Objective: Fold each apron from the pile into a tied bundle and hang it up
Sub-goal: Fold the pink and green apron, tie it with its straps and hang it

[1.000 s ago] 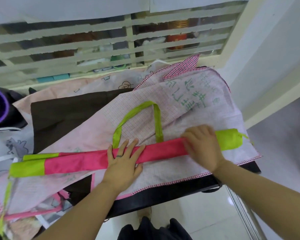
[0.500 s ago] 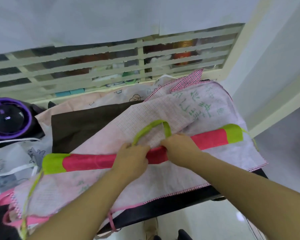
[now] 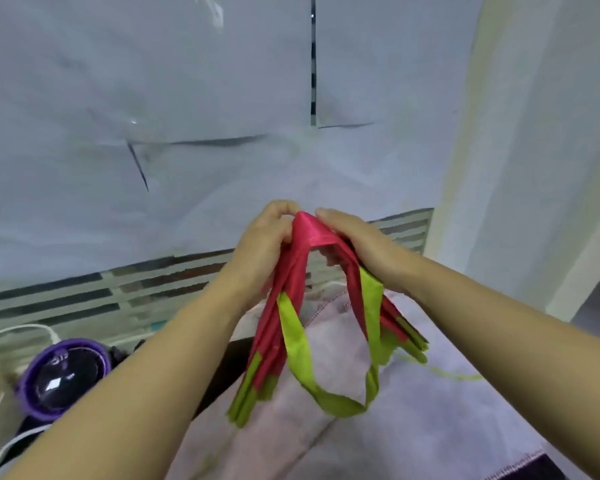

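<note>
The folded red apron (image 3: 300, 261) is held up in the air, bent in the middle into a peak, with its two halves and their green ends hanging down above the pile of pale aprons (image 3: 413, 410). The left grip (image 3: 260, 251) curls round the left half just under the peak; the right grip (image 3: 357, 244) closes over the right half. A green strap (image 3: 326, 400) dangles in a loop between them. A purple round lid (image 3: 61, 375) lies beside the pile's left edge, and a slatted grille (image 3: 153, 289) runs behind the far edge.

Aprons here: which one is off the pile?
The red-and-green apron, held by the left hand and right hand; the pale apron lies flat below.
</note>
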